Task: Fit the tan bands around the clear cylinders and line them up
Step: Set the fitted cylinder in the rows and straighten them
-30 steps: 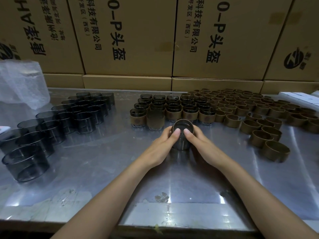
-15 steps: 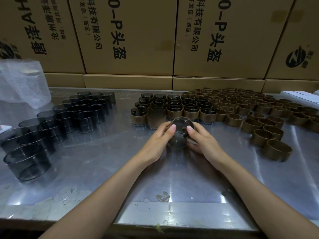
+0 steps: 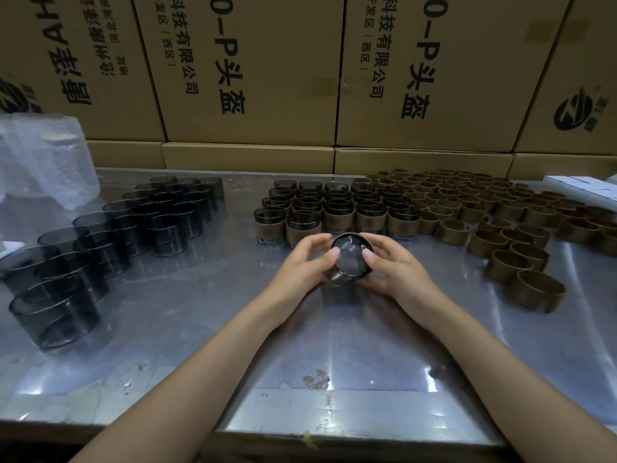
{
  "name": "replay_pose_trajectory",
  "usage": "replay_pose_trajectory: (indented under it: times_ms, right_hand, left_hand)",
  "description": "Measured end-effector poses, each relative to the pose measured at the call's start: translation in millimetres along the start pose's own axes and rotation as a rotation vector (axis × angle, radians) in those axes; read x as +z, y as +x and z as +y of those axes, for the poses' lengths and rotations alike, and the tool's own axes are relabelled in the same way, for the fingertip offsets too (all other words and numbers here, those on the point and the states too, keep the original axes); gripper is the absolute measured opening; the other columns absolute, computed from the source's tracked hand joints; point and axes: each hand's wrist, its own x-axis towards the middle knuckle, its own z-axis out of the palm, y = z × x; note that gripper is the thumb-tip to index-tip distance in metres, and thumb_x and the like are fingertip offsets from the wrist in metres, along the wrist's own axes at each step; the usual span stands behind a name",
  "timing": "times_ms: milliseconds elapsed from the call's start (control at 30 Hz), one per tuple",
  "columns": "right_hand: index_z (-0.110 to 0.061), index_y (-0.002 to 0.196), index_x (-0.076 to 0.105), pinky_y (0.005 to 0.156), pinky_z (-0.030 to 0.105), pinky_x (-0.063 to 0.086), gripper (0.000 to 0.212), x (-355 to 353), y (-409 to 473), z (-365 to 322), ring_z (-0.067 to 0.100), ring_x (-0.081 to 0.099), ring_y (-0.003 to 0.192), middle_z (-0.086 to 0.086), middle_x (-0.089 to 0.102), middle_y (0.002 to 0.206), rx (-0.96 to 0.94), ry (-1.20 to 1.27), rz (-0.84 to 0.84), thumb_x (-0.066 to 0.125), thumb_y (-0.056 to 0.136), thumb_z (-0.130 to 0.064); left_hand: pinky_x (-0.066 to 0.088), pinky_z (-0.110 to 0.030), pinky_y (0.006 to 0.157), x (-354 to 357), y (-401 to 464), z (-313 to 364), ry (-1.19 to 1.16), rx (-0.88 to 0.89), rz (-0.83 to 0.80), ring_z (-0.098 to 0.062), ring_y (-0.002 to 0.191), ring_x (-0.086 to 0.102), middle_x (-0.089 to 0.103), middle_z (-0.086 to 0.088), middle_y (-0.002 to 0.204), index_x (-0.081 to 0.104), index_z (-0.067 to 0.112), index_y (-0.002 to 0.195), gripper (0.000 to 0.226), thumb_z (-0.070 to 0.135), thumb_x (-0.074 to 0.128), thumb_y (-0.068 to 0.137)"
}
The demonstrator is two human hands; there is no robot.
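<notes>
The left hand (image 3: pixel 302 267) and right hand (image 3: pixel 395 267) both hold one clear cylinder (image 3: pixel 348 260), tipped up, just near the banded cups (image 3: pixel 337 208) in rows.

Bare forearms, no sleeves; left hand (image 3: pixel 302 262), right hand (image 3: pixel 394 262) ungloved.

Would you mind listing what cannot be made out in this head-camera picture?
- Band on the held cylinder: the left hand and right hand cover its sides, so how the band sits is unclear.
- Emblem on the banded cylinders: too small to read.
- White object at far right: cut off by the frame edge.
- Contents of the plastic bag: hidden by its cloudy film.
</notes>
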Motion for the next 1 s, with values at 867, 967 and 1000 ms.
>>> replay_pose_trajectory:
  times_ms: [867,967,1000]
  right_hand:
    - [0.008,0.118,0.046,0.089,0.036,0.045,0.093,-6,-22,-28,0.033,0.051,0.105,0.027,0.047,0.119,0.096,0.190,-0.743,0.091,0.053,-0.040]
    - [0.008,0.117,0.045,0.090,0.034,0.047,0.091,-5,-22,-31,0.032,0.052,0.103,0.027,0.044,0.120,0.097,0.205,-0.796,0.090,0.054,-0.040]
    - [0.007,0.115,0.045,0.090,0.034,0.047,0.088,-5,-22,-31,0.031,0.054,0.101,0.026,0.045,0.118,0.099,0.212,-0.807,0.090,0.054,-0.039]
  left_hand:
    - [0.033,-0.057,0.098,-6,-23,20,-0.138,-0.120,-0.706,-0.034,0.108,0.051,0.051,-0.022,0.119,0.035,-0.008,0.133,0.121,0.049,0.092,0.044]
    - [0.043,-0.045,0.090,-5,-23,20,-0.183,-0.112,-0.764,-0.028,0.103,0.057,0.055,-0.018,0.116,0.046,0.001,0.124,0.098,0.045,0.092,0.049]
    - [0.044,-0.044,0.090,-5,-22,19,-0.203,-0.114,-0.773,-0.027,0.103,0.057,0.055,-0.019,0.116,0.047,0.003,0.122,0.095,0.044,0.092,0.049]
